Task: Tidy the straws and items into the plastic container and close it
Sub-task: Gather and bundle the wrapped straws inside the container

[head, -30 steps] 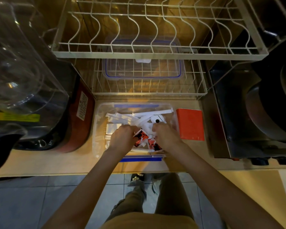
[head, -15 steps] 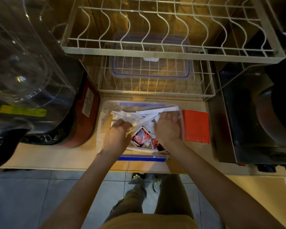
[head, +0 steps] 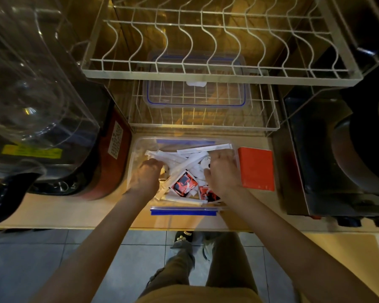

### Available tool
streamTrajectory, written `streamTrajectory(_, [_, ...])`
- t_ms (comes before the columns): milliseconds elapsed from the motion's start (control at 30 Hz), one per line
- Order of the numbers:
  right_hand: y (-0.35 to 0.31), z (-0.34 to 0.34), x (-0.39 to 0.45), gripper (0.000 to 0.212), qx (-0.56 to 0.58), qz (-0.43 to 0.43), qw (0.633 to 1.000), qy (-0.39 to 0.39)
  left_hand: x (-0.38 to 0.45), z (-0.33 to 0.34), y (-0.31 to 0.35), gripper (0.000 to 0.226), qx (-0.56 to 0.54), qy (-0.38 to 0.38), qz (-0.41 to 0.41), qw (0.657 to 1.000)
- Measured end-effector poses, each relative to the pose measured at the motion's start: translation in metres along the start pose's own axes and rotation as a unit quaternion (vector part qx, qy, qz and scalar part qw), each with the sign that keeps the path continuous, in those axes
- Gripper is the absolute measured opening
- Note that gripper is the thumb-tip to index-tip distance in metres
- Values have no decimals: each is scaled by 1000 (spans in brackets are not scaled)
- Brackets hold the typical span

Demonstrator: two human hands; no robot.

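The left hand (head: pixel 146 177) is down inside the plastic container (head: pixel 138 149) on its left side, knuckles up and fingers curled under among the white paper-wrapped straws (head: pixel 184 164); whether it actually grips one cannot be told, since the fingertips are hidden. The right hand (head: pixel 222 171) lies in the right side of the container, palm down with fingers loosely spread and resting on the straws near the right wall, holding nothing that shows. Between the two hands lie red-and-black sachets (head: pixel 184 184), mixed in with the jumbled straws, some of which poke up past the far rim. The container is clear, lidless, with a blue clip (head: pixel 183 212) folded out along its near side, and it stands on the counter (head: pixel 64 212) close to the front edge. Just beside its right wall lies a flat red pad (head: pixel 256 169). Farther back, a two-tier white wire rack (head: pixel 206 73) stands over the counter; on its lower shelf sits the clear lid (head: pixel 195 99) with a blue seal. At the counter's left end is a clear-domed machine (head: pixel 31 95) with a red base, and at the right a dark metal appliance (head: pixel 337 160).
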State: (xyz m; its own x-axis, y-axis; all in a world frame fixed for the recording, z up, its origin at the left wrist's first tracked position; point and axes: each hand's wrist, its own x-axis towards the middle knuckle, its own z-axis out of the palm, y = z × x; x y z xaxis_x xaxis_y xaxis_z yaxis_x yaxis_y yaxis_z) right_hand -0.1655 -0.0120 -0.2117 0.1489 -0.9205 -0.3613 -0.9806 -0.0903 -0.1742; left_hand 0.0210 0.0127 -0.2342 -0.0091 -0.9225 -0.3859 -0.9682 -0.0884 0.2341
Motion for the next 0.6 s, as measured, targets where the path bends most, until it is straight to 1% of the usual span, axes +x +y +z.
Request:
streamTrajectory(67, [2,-13,-8,45,101,-2,995,7,0,0,3,44,49,-2,20,999])
streamTrajectory(133, [5,-28,-16,38,192,20,981,7,-1,-3,3,39,91,-7,30,995])
streamTrajectory(233, [16,-46,-24,30,314,69,947,1,-1,-22,6,27,127,-2,33,991])
streamTrajectory(300, [29,-55,-28,25,382,102,918,20,-3,-42,17,28,133,14,36,990])
streamTrajectory(400, [54,-59,-33,25,421,136,893,79,-7,-69,46,34,90,34,70,993])
streamTrajectory(500, [77,-53,-40,33,426,171,880,121,-3,-79,83,39,20,24,138,990])
streamTrajectory(600, [91,-41,-45,44,445,183,864,147,9,-74,119,39,-6,22,187,982])
